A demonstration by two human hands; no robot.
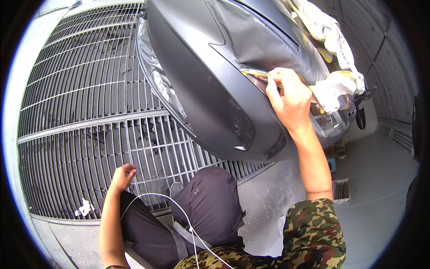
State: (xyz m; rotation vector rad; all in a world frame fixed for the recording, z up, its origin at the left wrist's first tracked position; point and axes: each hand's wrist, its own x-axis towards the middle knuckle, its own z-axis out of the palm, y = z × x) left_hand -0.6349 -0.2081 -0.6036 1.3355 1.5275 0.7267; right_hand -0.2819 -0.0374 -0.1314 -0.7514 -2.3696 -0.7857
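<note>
On my feed, the right hand [290, 96] is up at the car body. Its thumb and index finger look pinched together on the yellow masking tape [253, 73]. Key relation: the visible strip lies left of that pinch, long axis mostly left-right, sloping slightly down into the fingertips. I judge any pull hinges on that line. My right forearm rises from below, so it's roughly crosswise to the strip. Can't see past the knuckles; the hand hides whatever continues there.

Tape location: along the edge where the matte grey bumper [188, 54] meets the grey masking film [268, 47]. Crumpled white masking sheet [338, 89] sits just right of the hand.

Right hand is clearly nearer. Left hand [122, 177] hangs well apart, low over the floor grating [74, 127], fingers loosely curled, nothing visible in it; can't tell if the tips meet.
</note>
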